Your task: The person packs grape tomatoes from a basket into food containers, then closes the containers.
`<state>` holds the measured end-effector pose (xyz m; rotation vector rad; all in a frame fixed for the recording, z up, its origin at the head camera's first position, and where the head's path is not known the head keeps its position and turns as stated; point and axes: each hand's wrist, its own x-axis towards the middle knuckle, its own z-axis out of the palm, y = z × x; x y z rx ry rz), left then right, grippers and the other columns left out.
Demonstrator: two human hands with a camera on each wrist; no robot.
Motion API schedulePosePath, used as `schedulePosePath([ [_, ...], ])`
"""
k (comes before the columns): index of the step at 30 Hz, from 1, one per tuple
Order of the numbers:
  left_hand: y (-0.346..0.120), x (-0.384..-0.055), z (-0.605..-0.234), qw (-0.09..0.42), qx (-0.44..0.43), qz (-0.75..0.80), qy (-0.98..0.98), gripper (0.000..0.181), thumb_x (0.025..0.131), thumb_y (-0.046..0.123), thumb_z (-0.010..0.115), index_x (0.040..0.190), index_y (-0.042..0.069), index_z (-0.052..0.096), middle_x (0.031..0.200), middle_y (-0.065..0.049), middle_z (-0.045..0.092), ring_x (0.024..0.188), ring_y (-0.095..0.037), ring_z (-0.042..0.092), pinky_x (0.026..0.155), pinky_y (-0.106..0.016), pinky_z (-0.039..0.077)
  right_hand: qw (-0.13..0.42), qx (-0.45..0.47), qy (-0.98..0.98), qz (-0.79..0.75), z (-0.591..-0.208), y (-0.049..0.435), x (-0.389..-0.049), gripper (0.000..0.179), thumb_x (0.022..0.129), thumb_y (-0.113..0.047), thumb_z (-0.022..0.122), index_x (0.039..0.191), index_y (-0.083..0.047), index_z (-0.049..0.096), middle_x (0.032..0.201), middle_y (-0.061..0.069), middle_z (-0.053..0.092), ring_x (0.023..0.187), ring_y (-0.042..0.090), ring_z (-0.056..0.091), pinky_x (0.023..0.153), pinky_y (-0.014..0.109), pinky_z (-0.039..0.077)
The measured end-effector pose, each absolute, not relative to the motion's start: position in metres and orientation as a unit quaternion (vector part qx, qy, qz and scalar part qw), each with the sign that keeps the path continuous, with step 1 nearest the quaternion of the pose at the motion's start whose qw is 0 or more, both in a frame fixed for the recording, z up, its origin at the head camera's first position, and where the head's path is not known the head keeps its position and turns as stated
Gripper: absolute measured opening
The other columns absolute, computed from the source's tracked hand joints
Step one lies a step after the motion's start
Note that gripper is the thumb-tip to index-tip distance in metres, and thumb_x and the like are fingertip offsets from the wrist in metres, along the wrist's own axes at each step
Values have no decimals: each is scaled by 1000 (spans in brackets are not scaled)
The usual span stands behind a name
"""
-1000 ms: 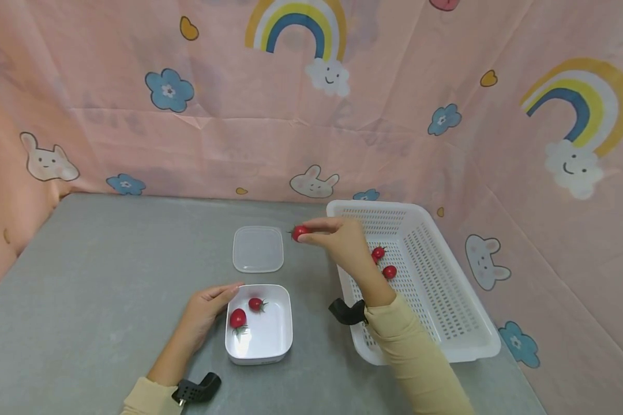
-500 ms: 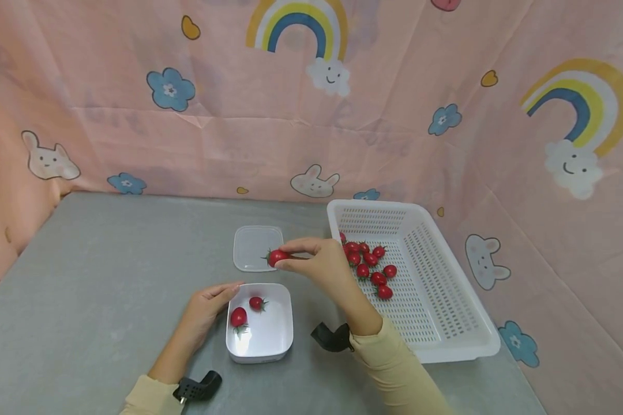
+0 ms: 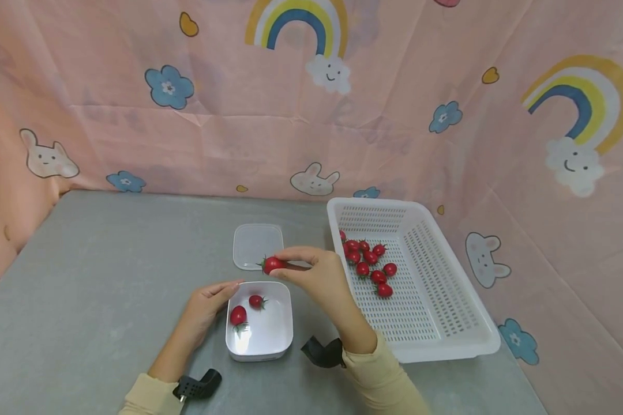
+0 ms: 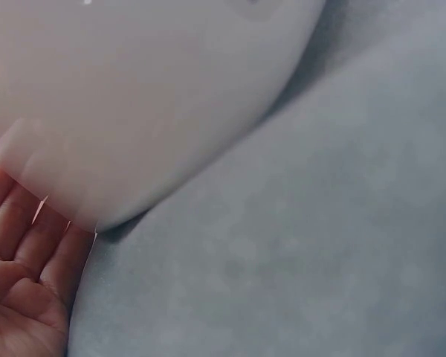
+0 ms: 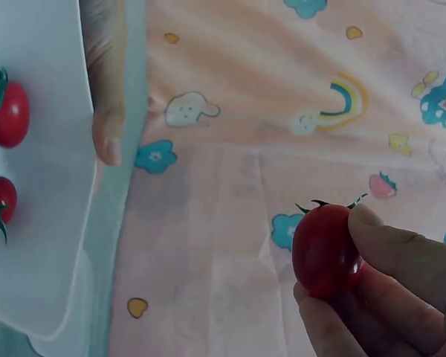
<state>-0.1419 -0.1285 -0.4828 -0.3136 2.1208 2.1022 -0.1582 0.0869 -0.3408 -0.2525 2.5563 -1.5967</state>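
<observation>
Pink rainbow-print cloth backs our gray table as our right hand pinches a cherry tomato near the far rim of a white container; our left hand, fingers extended, touches the container's left wall. Two tomatoes lie inside, a perforated basket right of it, a translucent lid beyond.

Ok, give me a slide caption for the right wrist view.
Right hand pinches a red tomato; two more tomatoes show in the white container at the frame's left.
</observation>
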Motion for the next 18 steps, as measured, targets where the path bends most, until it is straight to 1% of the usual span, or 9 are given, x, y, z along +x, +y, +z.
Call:
schedulePosePath([
  [7,-128,-142,-482,70,-106,700,703,37,96,25,65,121,-2,69,122,-7,72,101,9,62,89,-14,48,70,-86,832,-544,-363,81,-151,27,78,-15,85,104,-8,79,109,9,76,105,24,69,87,36,59],
  [12,-128,-142,-482,69,-106,697,706,37,97,25,65,122,-2,68,124,-10,70,101,10,61,90,-13,48,75,-82,834,-541,-381,76,-149,24,78,-15,85,101,-9,80,104,7,77,100,21,68,86,34,59],
  [18,-129,-142,-483,72,-112,686,715,38,96,29,65,121,1,70,125,-8,70,104,7,61,93,-17,48,85,-76,835,-538,-399,69,-151,23,76,-16,86,97,-10,81,100,5,78,99,18,68,87,33,56],
])
